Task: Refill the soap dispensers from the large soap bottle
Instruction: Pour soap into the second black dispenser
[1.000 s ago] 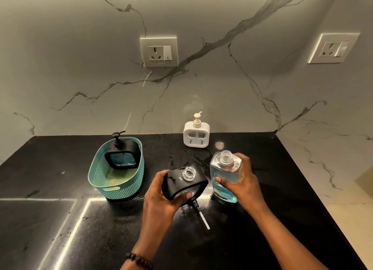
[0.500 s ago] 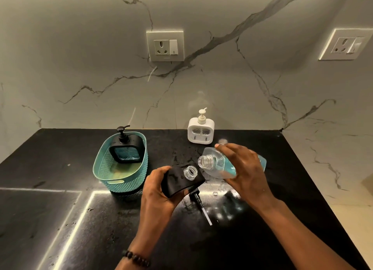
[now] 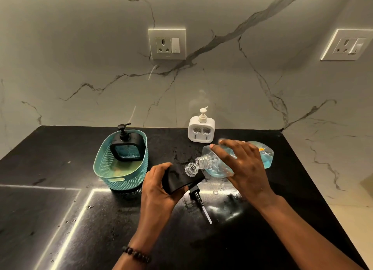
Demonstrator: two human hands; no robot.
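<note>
1. A pump head (image 3: 198, 199) with its white tube lies on the black worktop (image 3: 60, 219), just below the two hands.
2. The left hand (image 3: 159, 191) has its fingers (image 3: 161, 166) curled tight around an open black dispenser (image 3: 181, 178), tilted so its clear threaded neck faces right.
3. The right hand (image 3: 242, 168) grips the large soap bottle (image 3: 266, 158) from above, fingers spread wide across it. The bottle is tipped almost flat, blue soap pooled inside, its open mouth touching or just beside the dispenser's neck.
4. To the left, a teal basket (image 3: 113, 168) holds a second black dispenser (image 3: 126, 146), upright.
5. Farthest, a white dispenser (image 3: 201, 128) stands by the marble wall (image 3: 80, 57).
</note>
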